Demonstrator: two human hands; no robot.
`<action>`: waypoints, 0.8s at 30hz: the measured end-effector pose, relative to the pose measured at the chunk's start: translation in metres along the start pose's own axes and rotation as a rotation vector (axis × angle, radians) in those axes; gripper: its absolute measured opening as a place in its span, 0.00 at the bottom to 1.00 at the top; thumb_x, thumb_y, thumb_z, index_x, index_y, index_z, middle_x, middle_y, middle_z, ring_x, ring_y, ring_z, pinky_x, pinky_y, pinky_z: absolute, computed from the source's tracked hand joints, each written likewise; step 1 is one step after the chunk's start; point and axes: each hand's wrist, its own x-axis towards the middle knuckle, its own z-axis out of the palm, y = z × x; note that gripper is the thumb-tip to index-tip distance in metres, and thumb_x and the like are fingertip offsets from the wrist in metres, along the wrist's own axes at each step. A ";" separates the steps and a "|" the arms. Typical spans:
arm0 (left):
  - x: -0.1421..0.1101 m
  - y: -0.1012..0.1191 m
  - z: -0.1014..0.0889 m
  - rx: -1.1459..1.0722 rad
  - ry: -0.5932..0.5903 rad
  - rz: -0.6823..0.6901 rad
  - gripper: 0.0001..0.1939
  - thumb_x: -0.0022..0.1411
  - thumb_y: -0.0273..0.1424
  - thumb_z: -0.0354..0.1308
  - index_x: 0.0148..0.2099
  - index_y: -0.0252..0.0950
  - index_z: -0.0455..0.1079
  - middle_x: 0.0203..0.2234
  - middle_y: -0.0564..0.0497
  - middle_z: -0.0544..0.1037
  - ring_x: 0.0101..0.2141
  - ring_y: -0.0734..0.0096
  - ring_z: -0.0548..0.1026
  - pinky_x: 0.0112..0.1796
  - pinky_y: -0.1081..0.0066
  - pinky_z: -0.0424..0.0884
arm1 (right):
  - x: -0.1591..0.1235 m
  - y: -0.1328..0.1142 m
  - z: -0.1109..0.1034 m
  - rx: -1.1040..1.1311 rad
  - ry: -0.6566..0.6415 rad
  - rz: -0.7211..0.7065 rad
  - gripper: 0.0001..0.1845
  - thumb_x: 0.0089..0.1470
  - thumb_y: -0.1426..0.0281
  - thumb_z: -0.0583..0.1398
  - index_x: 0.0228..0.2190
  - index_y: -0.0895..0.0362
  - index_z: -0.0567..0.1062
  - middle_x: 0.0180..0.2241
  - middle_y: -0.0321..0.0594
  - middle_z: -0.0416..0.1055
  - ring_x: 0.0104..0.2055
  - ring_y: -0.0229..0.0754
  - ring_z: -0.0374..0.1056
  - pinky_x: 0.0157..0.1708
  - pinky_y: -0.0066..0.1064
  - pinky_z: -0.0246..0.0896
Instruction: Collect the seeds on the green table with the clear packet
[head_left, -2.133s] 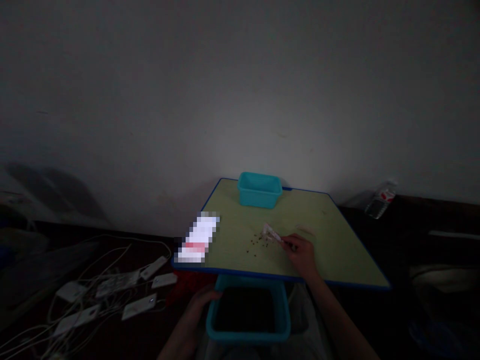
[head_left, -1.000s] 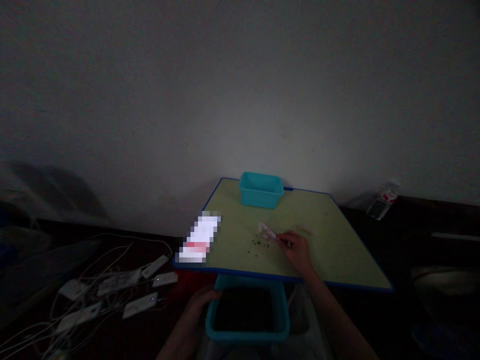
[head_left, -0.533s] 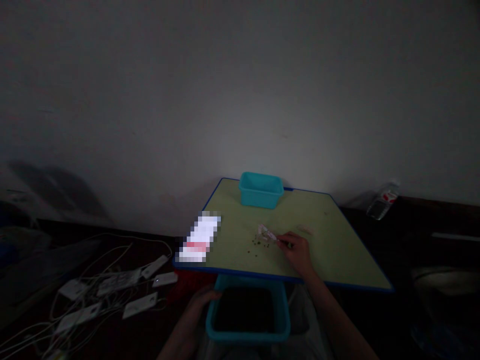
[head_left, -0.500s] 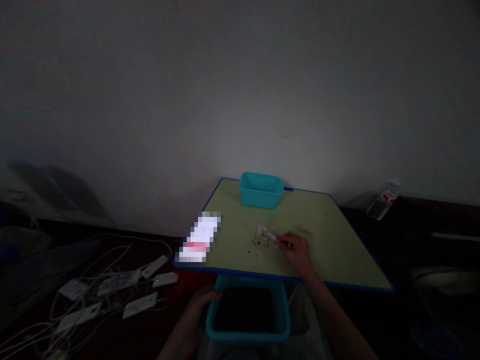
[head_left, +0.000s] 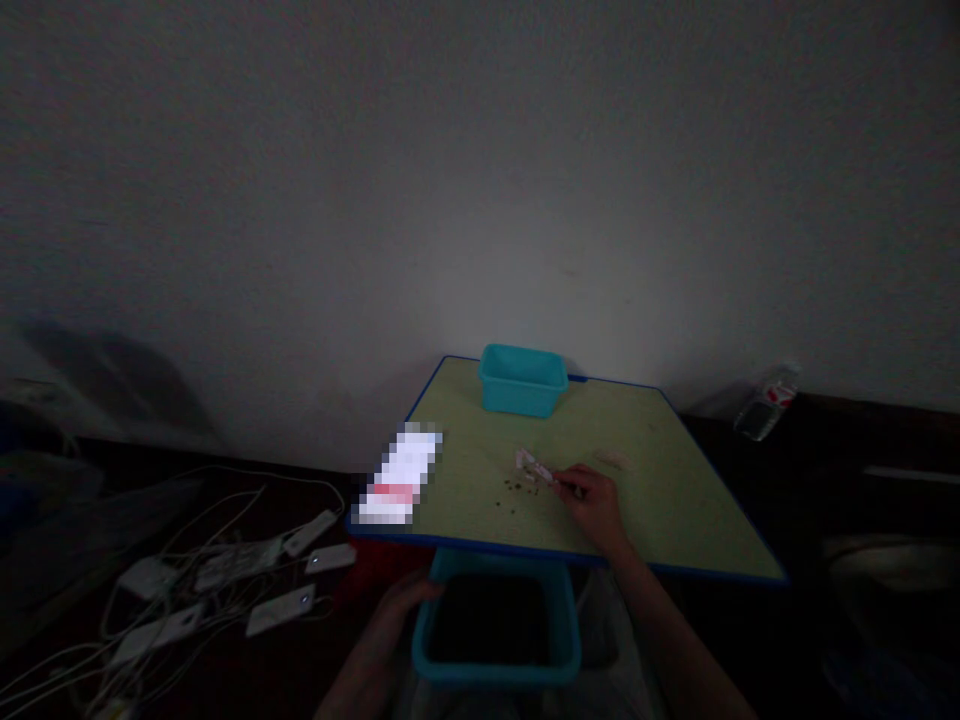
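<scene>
My right hand (head_left: 592, 497) is over the table, its fingers pinched on the near end of a small pale pinkish-white strip (head_left: 535, 467); what kind of thing it is I cannot make out. The strip lies low over the tabletop, pointing away to the left. Small dark bits (head_left: 517, 486) are scattered just left of my fingertips. Below the table's front edge, my left hand (head_left: 401, 606) grips the left rim of a turquoise plastic basin (head_left: 570, 625) on my lap. Its inside is very dark, so the contents are unclear.
A second turquoise basin (head_left: 523, 396) stands at the back of the blue-edged table (head_left: 675, 510). A blurred bright phone-like screen (head_left: 399, 475) lies at the left. A faint pale patch (head_left: 613, 459) is right of my hand. White chargers and cables (head_left: 240, 565) cover the floor.
Some dark bits beside the pale strip have shifted slightly towards me, and fewer show at its left edge. Both hands and the basins stay almost where they were.
</scene>
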 end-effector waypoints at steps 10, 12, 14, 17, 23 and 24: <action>0.005 -0.004 -0.005 -0.030 -0.007 -0.007 0.13 0.42 0.26 0.57 0.35 0.35 0.71 0.21 0.50 0.79 0.27 0.59 0.77 0.29 0.64 0.69 | 0.001 0.001 0.001 -0.047 0.049 0.024 0.09 0.47 0.70 0.57 0.31 0.54 0.77 0.27 0.38 0.71 0.26 0.36 0.65 0.26 0.26 0.58; 0.006 -0.004 -0.005 -0.024 -0.020 -0.011 0.13 0.42 0.26 0.58 0.35 0.35 0.71 0.20 0.50 0.79 0.25 0.59 0.76 0.28 0.65 0.68 | 0.002 0.001 0.001 -0.064 0.061 0.035 0.09 0.47 0.70 0.57 0.31 0.54 0.77 0.28 0.38 0.72 0.27 0.37 0.65 0.27 0.27 0.58; 0.005 -0.003 -0.005 -0.015 -0.023 -0.008 0.14 0.42 0.27 0.58 0.35 0.35 0.72 0.20 0.50 0.79 0.26 0.59 0.76 0.28 0.65 0.68 | 0.003 0.001 0.002 -0.064 0.049 0.028 0.10 0.47 0.70 0.57 0.31 0.54 0.77 0.28 0.39 0.72 0.27 0.37 0.65 0.28 0.27 0.58; 0.003 -0.002 -0.002 -0.021 -0.005 0.001 0.15 0.41 0.26 0.58 0.36 0.35 0.72 0.22 0.50 0.80 0.29 0.58 0.77 0.30 0.65 0.69 | 0.004 0.000 0.003 -0.056 0.034 0.011 0.10 0.47 0.70 0.56 0.32 0.53 0.77 0.28 0.39 0.72 0.28 0.37 0.65 0.28 0.28 0.59; 0.001 -0.002 -0.001 -0.023 -0.005 -0.002 0.12 0.41 0.27 0.58 0.34 0.35 0.72 0.23 0.47 0.80 0.29 0.56 0.77 0.28 0.65 0.69 | 0.003 0.000 0.004 -0.069 0.038 0.010 0.09 0.47 0.69 0.57 0.31 0.53 0.77 0.27 0.38 0.71 0.27 0.37 0.65 0.27 0.27 0.59; 0.001 -0.003 -0.001 -0.023 -0.009 0.002 0.13 0.41 0.27 0.58 0.34 0.34 0.72 0.22 0.48 0.80 0.28 0.57 0.77 0.28 0.65 0.68 | 0.003 0.000 0.004 -0.069 0.039 0.010 0.09 0.47 0.69 0.57 0.31 0.53 0.77 0.27 0.38 0.71 0.27 0.37 0.65 0.27 0.27 0.59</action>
